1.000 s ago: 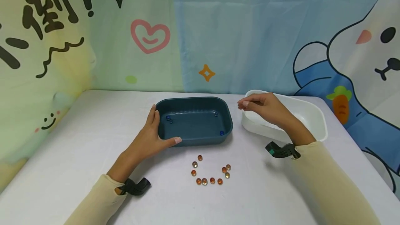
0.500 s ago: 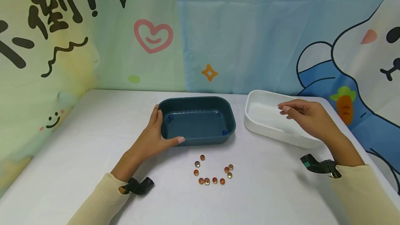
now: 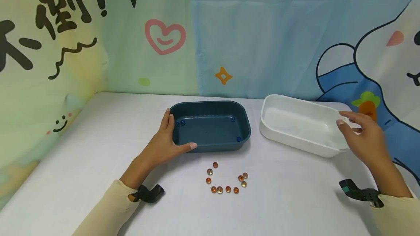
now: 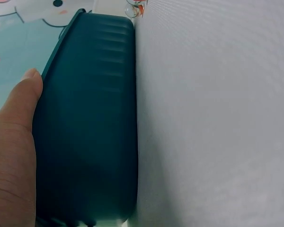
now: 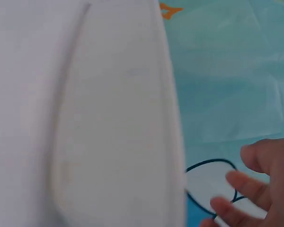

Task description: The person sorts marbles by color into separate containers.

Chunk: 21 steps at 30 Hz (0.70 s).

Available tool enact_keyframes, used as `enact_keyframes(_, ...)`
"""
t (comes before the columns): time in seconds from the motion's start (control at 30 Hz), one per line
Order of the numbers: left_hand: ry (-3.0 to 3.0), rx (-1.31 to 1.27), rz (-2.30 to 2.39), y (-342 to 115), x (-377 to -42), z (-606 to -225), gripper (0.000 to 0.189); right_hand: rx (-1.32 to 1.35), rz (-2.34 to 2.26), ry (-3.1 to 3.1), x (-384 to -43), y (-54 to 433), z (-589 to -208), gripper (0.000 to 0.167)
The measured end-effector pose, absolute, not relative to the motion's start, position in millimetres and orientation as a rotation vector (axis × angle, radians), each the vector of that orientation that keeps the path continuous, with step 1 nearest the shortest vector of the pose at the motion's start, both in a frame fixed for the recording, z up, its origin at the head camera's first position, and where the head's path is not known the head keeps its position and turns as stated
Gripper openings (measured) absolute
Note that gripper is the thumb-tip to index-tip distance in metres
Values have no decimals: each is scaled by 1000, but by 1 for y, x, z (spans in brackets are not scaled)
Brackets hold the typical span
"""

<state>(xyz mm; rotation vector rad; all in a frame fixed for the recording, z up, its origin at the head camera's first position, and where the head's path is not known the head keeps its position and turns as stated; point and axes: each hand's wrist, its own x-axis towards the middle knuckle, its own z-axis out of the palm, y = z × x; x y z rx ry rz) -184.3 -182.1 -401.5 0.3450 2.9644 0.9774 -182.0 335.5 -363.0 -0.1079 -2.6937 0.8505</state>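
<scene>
My left hand [image 3: 162, 142] rests against the left corner of a dark teal plastic basin [image 3: 210, 148], fingers straight along its left end and thumb [image 4: 23, 101] at the front rim. Several small blue glass beads [image 3: 238, 139] lie on the basin's floor. Over at the right end of a white plastic basin [image 3: 295, 144], my right hand [image 3: 365, 137] is held with fingers loosely parted and nothing between them. Whether it touches the rim is unclear. The right wrist view shows its fingertips apart from the white wall [image 5: 118, 118].
Several orange and clear glass beads [image 3: 220, 190] lie in a U-shaped group on the white tablecloth [image 3: 288, 199], in front of the teal basin. A printed cloth backdrop [image 3: 256, 39] stands behind and along the sides of the table.
My right hand has moved right, from the white basin's left end across it to its right end, and its fingers have spread. My left hand stays on the teal basin. The view has turned slightly.
</scene>
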Motion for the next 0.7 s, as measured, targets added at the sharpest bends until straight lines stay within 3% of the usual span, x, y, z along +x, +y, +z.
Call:
enact_keyframes(0.33,2961,332,967,-183,-184,-401,126,13,950,-2895,-175,351,-388,92)
enact_keyframes(0.7,2968,345,963,-182,-185,-403,127,89,964,-3027,-174,357,-395,109)
